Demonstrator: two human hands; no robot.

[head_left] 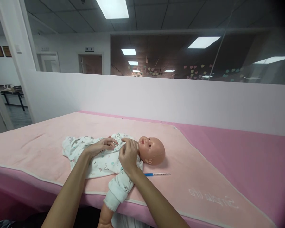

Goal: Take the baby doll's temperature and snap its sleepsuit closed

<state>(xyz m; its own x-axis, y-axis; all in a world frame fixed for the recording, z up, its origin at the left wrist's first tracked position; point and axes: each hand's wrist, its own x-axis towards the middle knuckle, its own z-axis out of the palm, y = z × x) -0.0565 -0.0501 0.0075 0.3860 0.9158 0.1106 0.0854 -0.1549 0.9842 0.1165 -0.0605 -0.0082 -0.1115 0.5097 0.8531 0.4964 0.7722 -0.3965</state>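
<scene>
A baby doll (152, 151) lies on its back, its head to the right, dressed in a white printed baby outfit (104, 164). My left hand (102, 146) rests over the middle of the doll's front, fingers curled together at the cloth. Close to the neckline, my right hand (129, 154) is closed on the upper front of the outfit; its fingertips are partly hidden. The doll's near sleeve (120, 189) is bunched up, and its bare forearm (106, 216) hangs past the table edge. A thermometer with a blue end (158, 174) lies beside the doll, near my right wrist.
A peach blanket (194, 177) with a white border covers much of the pink padded table (239, 152). Behind it stands a low white wall (171, 101) with glass above. At the far left, a doorway shows a dark table (13, 91).
</scene>
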